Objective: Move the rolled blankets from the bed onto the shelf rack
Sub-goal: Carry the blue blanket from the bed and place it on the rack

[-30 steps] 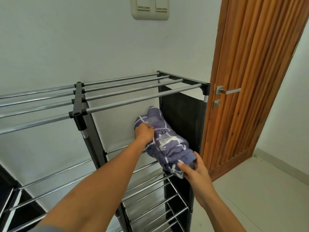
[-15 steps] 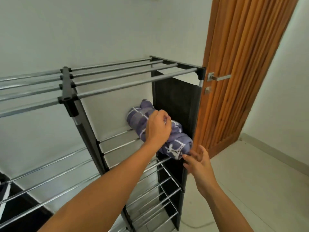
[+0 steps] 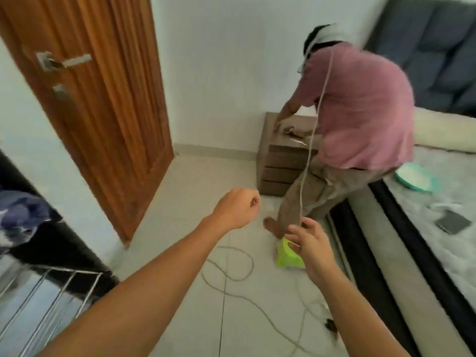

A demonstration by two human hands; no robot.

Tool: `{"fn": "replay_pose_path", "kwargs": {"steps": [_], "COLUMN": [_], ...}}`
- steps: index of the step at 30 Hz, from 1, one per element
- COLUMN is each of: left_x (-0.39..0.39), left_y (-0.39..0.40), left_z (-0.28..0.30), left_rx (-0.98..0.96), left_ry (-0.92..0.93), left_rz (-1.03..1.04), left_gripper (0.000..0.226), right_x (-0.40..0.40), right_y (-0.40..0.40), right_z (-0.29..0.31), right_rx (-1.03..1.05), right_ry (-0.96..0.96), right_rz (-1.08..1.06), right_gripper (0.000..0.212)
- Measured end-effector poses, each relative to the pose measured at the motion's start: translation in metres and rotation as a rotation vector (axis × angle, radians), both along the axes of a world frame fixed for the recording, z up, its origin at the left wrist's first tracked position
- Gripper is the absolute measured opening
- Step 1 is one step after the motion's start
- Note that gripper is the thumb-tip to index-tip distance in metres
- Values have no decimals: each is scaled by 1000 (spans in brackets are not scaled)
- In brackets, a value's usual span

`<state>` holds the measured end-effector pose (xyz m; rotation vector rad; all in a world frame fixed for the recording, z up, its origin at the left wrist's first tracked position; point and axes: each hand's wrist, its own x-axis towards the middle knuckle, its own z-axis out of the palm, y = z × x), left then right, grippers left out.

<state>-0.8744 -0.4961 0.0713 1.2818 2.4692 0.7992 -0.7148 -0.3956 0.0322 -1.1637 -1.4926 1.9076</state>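
The purple patterned rolled blanket (image 3: 22, 215) lies on the shelf rack (image 3: 51, 282) at the far left edge, blurred. My left hand (image 3: 235, 208) hangs over the floor in a loose fist with nothing in it. My right hand (image 3: 310, 247) is lower and to the right, fingers apart and empty, in front of a green stool. The bed (image 3: 438, 228) with its pale fuzzy cover runs along the right side; a teal and white folded cloth (image 3: 414, 176) lies on it.
A person in a pink shirt (image 3: 360, 112) bends over a wooden nightstand (image 3: 280, 161) beside the bed. A green plastic stool (image 3: 286, 256) and loose cables (image 3: 231, 274) lie on the tiled floor. A wooden door (image 3: 90, 99) stands at left. A phone (image 3: 453, 221) rests on the bed.
Both hands have let go of the purple blanket, which stays on the rack. My view has swung right from the rack toward the floor and bed.
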Motion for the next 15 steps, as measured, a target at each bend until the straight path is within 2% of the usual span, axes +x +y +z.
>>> {"fn": "replay_pose_path", "kwargs": {"steps": [5, 8, 12, 15], "left_x": [134, 238, 381, 472], "left_y": [135, 201, 263, 297], "left_z": [-2, -18, -43, -54], "left_rx": [20, 2, -147, -279], "left_ry": [-29, -57, -109, -136], "left_rz": [-337, -525, -771, -944], "left_gripper": [16, 17, 20, 18], "right_x": [171, 286, 423, 506], "right_y": [67, 89, 111, 121], "right_z": [-13, -29, -39, -39], "right_rx": [-143, -226, -310, -339], "right_ry": [-15, -26, -13, 73], "right_rz": [-178, -338, -638, -844], "right_gripper": [11, 6, 8, 8]}}
